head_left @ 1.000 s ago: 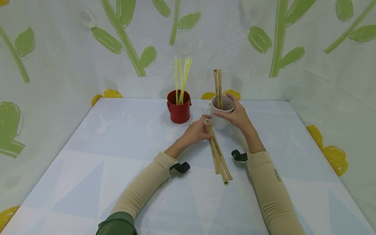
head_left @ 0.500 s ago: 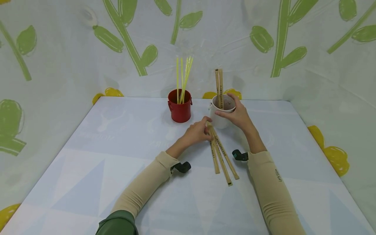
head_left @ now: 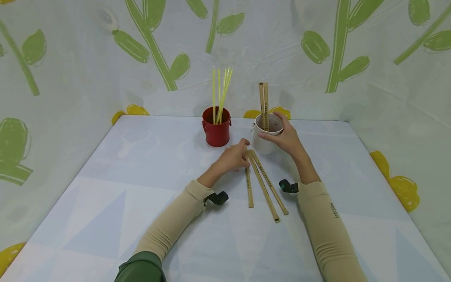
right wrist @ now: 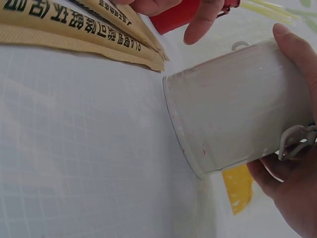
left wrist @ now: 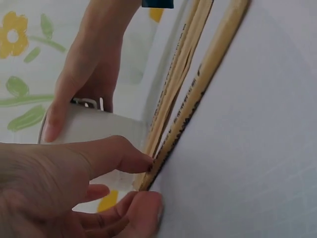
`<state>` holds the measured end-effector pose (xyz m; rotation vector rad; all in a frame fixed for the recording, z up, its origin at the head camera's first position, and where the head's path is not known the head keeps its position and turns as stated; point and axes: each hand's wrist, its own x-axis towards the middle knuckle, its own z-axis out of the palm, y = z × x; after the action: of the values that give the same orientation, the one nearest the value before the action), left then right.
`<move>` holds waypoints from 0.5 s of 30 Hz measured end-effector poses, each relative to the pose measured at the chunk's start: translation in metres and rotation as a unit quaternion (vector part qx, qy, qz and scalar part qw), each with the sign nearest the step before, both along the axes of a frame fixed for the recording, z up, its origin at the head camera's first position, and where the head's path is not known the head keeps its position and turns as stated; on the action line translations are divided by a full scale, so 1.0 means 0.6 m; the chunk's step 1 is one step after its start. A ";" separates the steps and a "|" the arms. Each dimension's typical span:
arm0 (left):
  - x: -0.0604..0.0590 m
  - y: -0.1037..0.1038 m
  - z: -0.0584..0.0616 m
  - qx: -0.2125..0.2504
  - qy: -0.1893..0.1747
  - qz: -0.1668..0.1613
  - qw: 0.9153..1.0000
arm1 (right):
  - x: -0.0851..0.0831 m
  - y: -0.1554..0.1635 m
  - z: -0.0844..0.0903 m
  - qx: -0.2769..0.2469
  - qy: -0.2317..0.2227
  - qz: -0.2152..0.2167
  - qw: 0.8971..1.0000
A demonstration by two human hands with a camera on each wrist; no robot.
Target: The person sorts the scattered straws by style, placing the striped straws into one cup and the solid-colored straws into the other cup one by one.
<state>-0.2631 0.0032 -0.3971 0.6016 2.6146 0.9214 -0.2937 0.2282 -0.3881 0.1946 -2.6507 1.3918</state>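
From my seat the nearest things are two beige sleeves over a pale blue-and-white table, smooth with faint triangle print. Just beyond them I count three long flat paper-wrapped chopstick packets, tan with dark print, fanned out on the table from a shared far end beside the white cup; the leftmost lies a little apart from the other two. My left hand rests on that far end, fingers curled, thumb and fingertips pinching the packet tips against the table in the left wrist view; which of the three it actually grips I cannot tell. My right hand wraps the white cup, a smooth cylindrical tin with a small metal handle lug, thumb on its near rim and fingers round the far side. Two more packets stand upright inside it, their lower ends hidden. Left of it stands one red bucket-shaped tin holding thin yellow-green straws; they overlap, so I cannot count them surely.
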 end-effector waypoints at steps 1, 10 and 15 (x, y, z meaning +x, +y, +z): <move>-0.001 -0.001 0.001 0.000 -0.010 0.003 1.000 | 0.000 0.000 0.000 0.000 0.000 0.000 1.000; -0.003 -0.004 0.013 -0.030 -0.055 0.030 0.998 | 0.003 0.000 0.001 0.004 0.010 0.004 1.000; -0.004 -0.008 0.016 -0.055 -0.053 0.042 0.996 | 0.003 0.000 0.001 0.000 0.011 0.007 1.000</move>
<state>-0.2655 -0.0013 -0.3877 0.4046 2.5916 0.8029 -0.2919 0.2282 -0.3874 0.2272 -2.6354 1.3856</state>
